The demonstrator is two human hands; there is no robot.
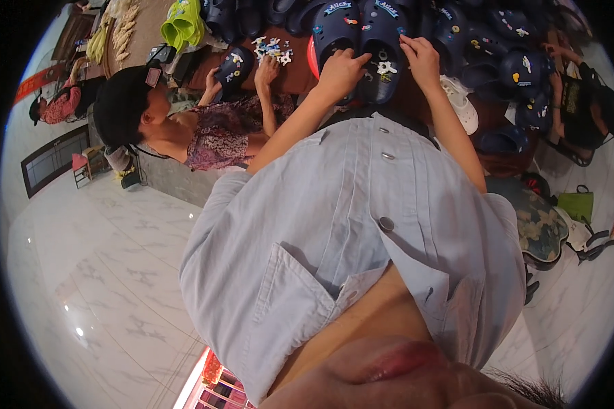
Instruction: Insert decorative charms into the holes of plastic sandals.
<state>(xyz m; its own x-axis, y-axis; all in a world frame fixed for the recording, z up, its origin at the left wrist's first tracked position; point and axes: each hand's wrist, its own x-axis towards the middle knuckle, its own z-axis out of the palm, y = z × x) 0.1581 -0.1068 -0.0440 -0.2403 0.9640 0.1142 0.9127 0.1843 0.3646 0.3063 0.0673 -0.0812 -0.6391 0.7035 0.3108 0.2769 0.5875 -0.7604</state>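
Side by side at the table's edge in front of me lie two navy clogs: a left clog [334, 27] and a right clog [381, 28], both decorated with small coloured charms. My left hand [342, 71] rests over the left clog's heel opening, two fingers stretched apart toward the right clog. Several white charms [387, 67] lie inside the right clog's heel. Beside that clog's right edge, my right hand [423, 58] has thumb and forefinger pinched together; whatever is between them is too small to make out.
A person in a black cap [126, 102] at my left holds a navy clog [235, 68] near a pile of white charms [273, 51]. Lime clogs [183, 24] lie beyond. More navy clogs [522, 68] and a white clog [460, 102] are at right, near another person [590, 109].
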